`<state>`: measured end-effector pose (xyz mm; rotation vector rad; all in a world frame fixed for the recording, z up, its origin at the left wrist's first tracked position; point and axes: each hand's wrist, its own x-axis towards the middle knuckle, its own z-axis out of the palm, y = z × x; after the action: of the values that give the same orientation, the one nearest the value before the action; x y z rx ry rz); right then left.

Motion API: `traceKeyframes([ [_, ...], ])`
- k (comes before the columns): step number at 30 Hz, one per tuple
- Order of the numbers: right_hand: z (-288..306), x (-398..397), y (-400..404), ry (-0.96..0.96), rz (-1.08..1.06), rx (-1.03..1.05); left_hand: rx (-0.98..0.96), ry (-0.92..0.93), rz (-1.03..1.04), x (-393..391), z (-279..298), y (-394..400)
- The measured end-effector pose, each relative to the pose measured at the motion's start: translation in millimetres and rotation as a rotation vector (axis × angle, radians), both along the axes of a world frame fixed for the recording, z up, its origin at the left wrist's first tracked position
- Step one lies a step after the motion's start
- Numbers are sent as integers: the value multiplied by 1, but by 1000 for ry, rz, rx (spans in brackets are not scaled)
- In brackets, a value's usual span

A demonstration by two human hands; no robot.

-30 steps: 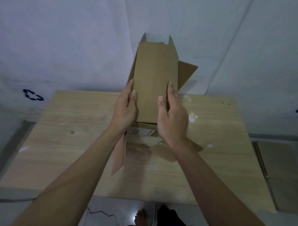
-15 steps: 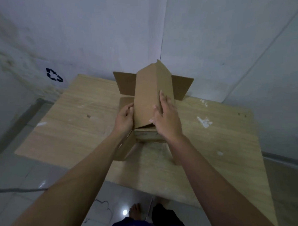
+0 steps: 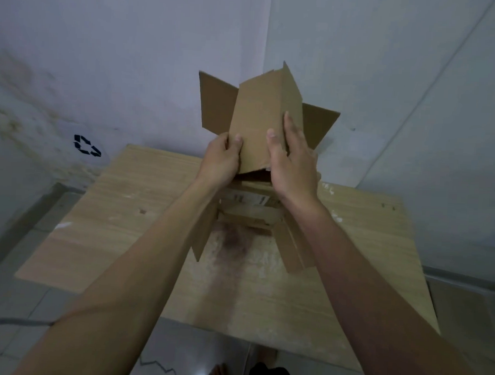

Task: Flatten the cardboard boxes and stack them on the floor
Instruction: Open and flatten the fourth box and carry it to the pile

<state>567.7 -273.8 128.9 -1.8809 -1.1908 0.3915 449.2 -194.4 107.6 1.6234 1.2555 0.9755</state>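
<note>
A brown cardboard box (image 3: pixel 257 125) is held up in the air over the wooden table (image 3: pixel 120 210), with its flaps spread open at both ends. My left hand (image 3: pixel 220 160) grips its lower left edge, thumb on the near face. My right hand (image 3: pixel 291 163) clasps the right side, fingers laid flat along the panel. The lower flaps hang down past my wrists. A white label shows on the underside between my arms.
White walls meet in a corner right behind the table. A black recycling mark (image 3: pixel 86 146) is on the left wall. Grey tiled floor (image 3: pixel 14 304) lies to the left and in front, with a thin cable (image 3: pixel 10 322) across it. My bare foot (image 3: pixel 218 374) shows at the bottom.
Both hands have lifted the box higher above the table and tilted it, with the far flaps splayed wider. The view has shifted slightly right.
</note>
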Motion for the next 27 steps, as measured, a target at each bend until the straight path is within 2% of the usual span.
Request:
traceKeyframes([
  [5, -19, -13, -3, -40, 29, -41, -33, 24, 19, -19, -21, -6],
  [11, -102, -33, -24, 30, 200, -249, -197, 13, 74, -53, -117, -39],
  [13, -112, -39, -27, 4, 220, -277, -215, -11, 96, -59, -125, -47],
  [15, -109, -43, -23, 24, 196, -261, -227, -49, 93, -58, -121, -43],
  [17, -105, -42, -17, 85, 143, -198, -286, -167, 53, -56, -114, -40],
  [19, -101, -40, -16, 98, 53, -111, -289, -169, 7, -56, -110, -42],
  [23, -96, -21, -21, -427, -143, 18, -114, -35, -58, -58, -115, -48],
  [27, -84, 0, -21, -697, -160, -106, -29, 112, -128, -58, -115, -44],
])
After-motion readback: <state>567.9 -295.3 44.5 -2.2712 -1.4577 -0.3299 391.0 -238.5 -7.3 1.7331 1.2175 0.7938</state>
